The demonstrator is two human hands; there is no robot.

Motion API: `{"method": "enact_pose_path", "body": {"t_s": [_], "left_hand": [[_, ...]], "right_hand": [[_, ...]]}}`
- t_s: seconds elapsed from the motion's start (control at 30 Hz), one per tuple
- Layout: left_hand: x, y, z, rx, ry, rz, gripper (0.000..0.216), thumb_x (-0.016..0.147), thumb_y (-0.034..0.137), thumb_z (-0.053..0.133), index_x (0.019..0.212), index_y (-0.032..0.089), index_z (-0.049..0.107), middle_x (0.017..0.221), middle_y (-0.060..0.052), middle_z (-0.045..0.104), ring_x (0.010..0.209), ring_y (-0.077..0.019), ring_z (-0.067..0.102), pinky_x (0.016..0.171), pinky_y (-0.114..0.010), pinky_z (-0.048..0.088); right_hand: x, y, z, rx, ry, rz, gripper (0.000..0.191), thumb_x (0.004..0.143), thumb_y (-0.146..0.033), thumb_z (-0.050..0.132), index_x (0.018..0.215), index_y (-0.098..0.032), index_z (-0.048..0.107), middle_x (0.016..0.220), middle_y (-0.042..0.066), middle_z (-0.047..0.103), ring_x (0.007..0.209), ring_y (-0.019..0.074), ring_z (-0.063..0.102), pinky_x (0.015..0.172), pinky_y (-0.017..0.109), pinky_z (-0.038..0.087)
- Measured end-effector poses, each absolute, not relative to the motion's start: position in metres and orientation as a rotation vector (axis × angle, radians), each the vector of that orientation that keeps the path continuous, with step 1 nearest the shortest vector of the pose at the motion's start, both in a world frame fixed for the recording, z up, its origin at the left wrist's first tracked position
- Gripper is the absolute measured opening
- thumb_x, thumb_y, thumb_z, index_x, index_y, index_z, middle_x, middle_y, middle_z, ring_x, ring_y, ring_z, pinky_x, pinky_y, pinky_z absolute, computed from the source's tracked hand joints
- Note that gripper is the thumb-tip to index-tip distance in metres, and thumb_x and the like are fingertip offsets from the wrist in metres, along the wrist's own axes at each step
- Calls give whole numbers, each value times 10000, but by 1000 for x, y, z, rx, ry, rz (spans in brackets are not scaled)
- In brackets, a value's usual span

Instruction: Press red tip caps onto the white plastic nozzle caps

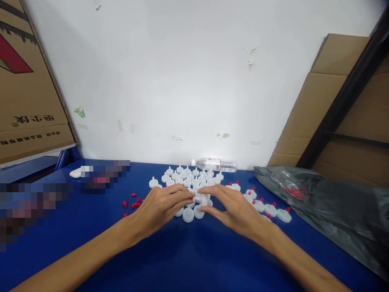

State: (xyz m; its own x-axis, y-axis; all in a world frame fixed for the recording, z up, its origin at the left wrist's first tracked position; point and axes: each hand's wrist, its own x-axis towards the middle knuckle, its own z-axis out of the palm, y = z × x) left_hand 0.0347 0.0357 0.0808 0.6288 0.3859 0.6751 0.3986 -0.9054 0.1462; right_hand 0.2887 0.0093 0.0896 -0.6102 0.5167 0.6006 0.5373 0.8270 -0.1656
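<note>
My right hand (237, 207) grips a white plastic nozzle cap (203, 199) between thumb and fingers, its spout turned toward my left hand. The fingers of my left hand (164, 202) pinch a small red tip cap (191, 198) at that spout; most of it is hidden. Behind and below both hands stand many white nozzle caps (188, 215) without red tips. Loose red tip caps (133, 205) lie left of my left hand. Several nozzle caps with red tips (270, 209) rest to the right, beyond my right hand.
A clear plastic bottle (227, 166) lies against the white wall. On the right, a dark plastic sheet (334, 211) carries a clear bag with red pieces (293, 190). A white object (76, 172) sits at the left of the blue table (194, 259). Cardboard (33, 93) stands at both sides.
</note>
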Motion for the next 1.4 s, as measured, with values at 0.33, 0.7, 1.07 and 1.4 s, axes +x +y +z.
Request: {"method": "enact_pose_path", "body": {"t_s": [0.33, 0.7, 1.07, 1.4], "left_hand": [[38, 35, 78, -2778, -711, -1154, 161, 1009, 257, 594, 1127, 191, 681, 907, -15, 746, 725, -121, 695, 603, -211, 459], [49, 19, 87, -3060, -865, -1300, 293, 1049, 172, 428, 777, 184, 536, 645, 60, 507, 556, -72, 450, 583, -208, 348], [41, 27, 88, -2879, -769, -1003, 222, 1066, 264, 434, 984, 194, 628, 775, 28, 618, 604, -97, 517, 571, -243, 322], [17, 46, 106, -2592, -963, -380, 401, 1067, 308, 362, 752, 180, 573, 716, -7, 614, 546, -145, 555, 532, -318, 215]], "right_hand": [[283, 4, 86, -647, -2254, -12, 285, 997, -242, 631, 1273, -232, 557, 1220, 54, 732, 1136, 180, 684, 976, 320, 563], [273, -7, 93, -517, -2190, -70, 163, 1009, -108, 558, 1136, -206, 582, 1000, 46, 756, 1146, 175, 682, 961, 294, 576], [276, 0, 92, -529, -2388, -588, 328, 965, 1, 428, 1142, -172, 644, 1186, 125, 726, 1110, 241, 680, 894, 383, 614], [334, 43, 92, -1281, -2321, -228, 415, 1084, -386, 355, 1322, -202, 640, 1303, 122, 686, 1229, 309, 626, 1040, 514, 505]]}}
